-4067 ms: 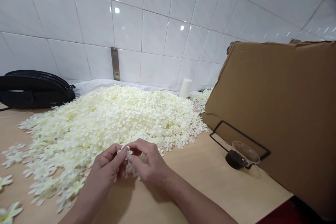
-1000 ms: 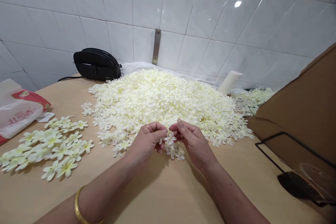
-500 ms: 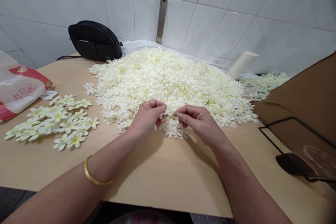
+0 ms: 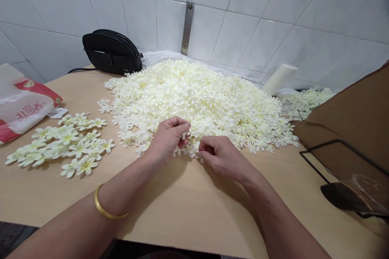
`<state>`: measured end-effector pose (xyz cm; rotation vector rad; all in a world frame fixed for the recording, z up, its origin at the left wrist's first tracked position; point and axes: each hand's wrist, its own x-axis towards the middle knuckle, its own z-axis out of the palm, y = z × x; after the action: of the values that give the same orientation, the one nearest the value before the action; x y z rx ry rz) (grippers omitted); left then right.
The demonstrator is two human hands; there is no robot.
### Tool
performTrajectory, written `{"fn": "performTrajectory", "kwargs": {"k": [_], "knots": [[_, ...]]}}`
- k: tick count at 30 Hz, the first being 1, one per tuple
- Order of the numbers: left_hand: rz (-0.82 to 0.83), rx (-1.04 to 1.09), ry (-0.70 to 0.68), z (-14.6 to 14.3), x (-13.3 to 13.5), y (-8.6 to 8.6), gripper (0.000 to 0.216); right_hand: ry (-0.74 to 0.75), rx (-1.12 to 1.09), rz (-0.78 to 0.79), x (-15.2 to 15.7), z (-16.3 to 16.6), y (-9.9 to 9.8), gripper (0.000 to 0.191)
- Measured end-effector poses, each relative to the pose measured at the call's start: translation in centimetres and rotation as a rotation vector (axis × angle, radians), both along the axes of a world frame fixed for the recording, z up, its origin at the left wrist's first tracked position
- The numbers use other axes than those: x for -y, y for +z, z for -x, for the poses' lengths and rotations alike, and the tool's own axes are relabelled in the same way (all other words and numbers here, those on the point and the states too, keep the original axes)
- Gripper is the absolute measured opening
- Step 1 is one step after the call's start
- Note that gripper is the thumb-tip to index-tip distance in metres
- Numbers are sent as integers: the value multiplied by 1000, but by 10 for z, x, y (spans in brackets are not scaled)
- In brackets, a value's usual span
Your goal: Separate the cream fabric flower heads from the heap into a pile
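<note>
A large heap of white artificial flowers [image 4: 194, 93] with pale yellow centres covers the middle of the table. At its front edge my left hand [image 4: 170, 137], with a gold bangle on the wrist, is closed in a pinch, and white petals of a flower show at the fingertips. To its right, and a little lower, my right hand [image 4: 223, 157] has thumb and forefinger pressed together on a white flower at the heap's front rim. The fingers partly hide both flowers. A smaller group of flowers [image 4: 67, 141] lies flat on the table to the left.
Against the tiled wall stands a black bag [image 4: 111, 52]. A red and white plastic packet [image 4: 27, 107] lies at far left. On the right are a white roll [image 4: 279, 79], a brown cardboard box [image 4: 349, 121] and sunglasses [image 4: 343, 197] near a black wire frame [image 4: 316, 164].
My right hand has come down and slightly left, to the front rim of the heap. My left hand stays pinched in nearly the same place. The view has tilted up slightly.
</note>
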<state>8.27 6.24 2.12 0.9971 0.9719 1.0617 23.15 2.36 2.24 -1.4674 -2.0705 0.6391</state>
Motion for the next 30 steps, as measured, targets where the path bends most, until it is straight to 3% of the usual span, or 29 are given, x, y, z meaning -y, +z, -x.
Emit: {"fn": "performTrajectory", "kwargs": {"k": [2,5,7,9,11,13,18,23,30], "knots": [[4,1,-11,1,0,-2,18,-82,-106,-107,-1,0,3,15],[43,-1,-46,0,1,-2,21,-295,-200,-415,-9,-2,3,15],[81,24,-92,-2,3,0,21,-394,-156,-577,-18,-4,-2,15],[139,89,-132,-4,4,2,15,-395,-6,-629,-28,-6,-10,16],[201,180,-151,-5,6,4,9,-331,139,-614,-35,-6,-16,15],[236,249,-153,-4,6,5,20,-298,172,-610,-36,-4,-18,16],[218,281,-134,-2,5,7,34,-266,-20,-658,-22,4,-9,18],[97,192,-92,-2,7,9,27,-76,-103,-498,-9,10,-6,19],[-17,113,-65,0,8,6,22,-45,-269,-317,-5,13,-3,17]]}}
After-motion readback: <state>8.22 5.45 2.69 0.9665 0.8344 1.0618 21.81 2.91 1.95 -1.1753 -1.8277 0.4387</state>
